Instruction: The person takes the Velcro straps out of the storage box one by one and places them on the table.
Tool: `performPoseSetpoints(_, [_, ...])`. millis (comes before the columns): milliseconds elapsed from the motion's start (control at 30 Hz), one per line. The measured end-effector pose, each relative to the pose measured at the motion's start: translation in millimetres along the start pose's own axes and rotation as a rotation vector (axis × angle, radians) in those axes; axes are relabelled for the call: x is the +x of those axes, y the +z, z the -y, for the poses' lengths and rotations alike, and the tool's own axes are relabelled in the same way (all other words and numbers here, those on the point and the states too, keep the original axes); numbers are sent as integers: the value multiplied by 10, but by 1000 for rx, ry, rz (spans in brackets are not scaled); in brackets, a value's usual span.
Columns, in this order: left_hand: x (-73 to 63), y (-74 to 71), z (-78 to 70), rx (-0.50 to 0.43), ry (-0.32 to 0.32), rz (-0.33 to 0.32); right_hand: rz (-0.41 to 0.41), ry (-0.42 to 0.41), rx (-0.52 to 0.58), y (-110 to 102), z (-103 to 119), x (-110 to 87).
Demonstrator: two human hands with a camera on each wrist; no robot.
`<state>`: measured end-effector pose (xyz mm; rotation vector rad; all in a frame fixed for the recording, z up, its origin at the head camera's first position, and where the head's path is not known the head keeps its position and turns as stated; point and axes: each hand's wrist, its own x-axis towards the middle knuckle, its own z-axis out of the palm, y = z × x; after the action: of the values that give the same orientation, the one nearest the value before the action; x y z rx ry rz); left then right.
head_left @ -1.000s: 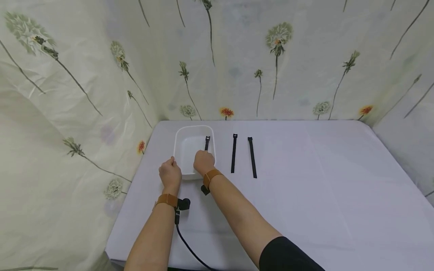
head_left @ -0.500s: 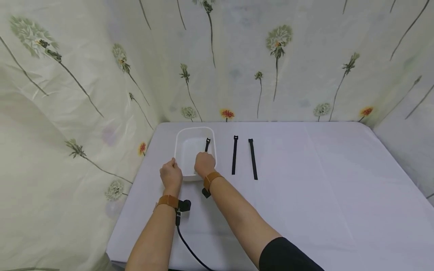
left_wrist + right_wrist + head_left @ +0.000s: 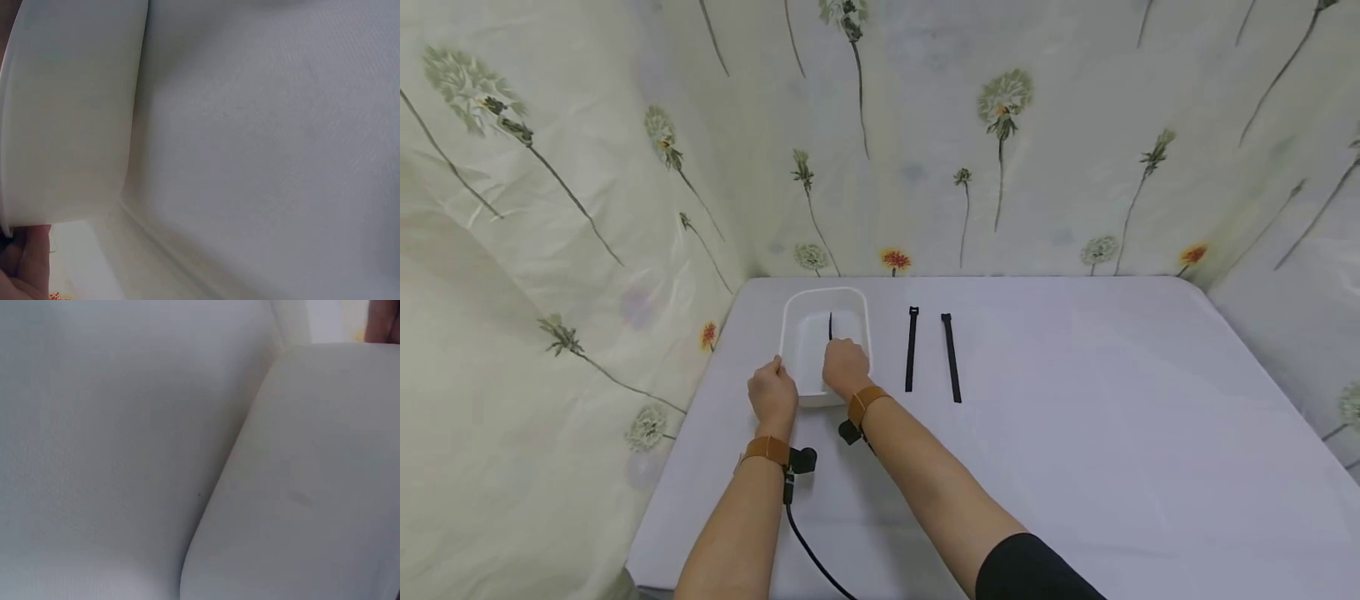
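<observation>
A white plastic container (image 3: 823,290) stands at the back left of the table. My left hand (image 3: 772,390) holds its left rim near the front corner; the fingers (image 3: 34,256) show under the rim in the left wrist view. Over the container's front right part, my right hand (image 3: 846,367) grips a black cable strap (image 3: 831,327). The strap points away from me, its thin edge facing up, and its near part is hidden by the fist. In the right wrist view, the container's outer wall (image 3: 300,456) fills the right side.
Two more black cable straps, one nearer the container (image 3: 912,350) and one farther right (image 3: 952,358), lie lengthwise on the white-covered table (image 3: 1112,433). A black cable (image 3: 812,554) trails from the left wrist camera. Flower-patterned curtains (image 3: 917,108) enclose the table.
The strap in my right hand has turned from showing its slotted head to showing its edge, and its tip has shifted left. The head view has shifted slightly. My left hand stays at the rim.
</observation>
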<state>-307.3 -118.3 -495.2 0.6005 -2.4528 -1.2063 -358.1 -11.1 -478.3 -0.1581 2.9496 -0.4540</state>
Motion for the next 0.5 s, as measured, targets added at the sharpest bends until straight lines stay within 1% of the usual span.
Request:
performPoseSetpoints(233, [-27,-6,-14,9,9,-11,-12,-16,61,-60,-5,-8])
performPoseSetpoints(500, [-33,-4,-9,9,26,-16,-37,9,69,-178,3,-16])
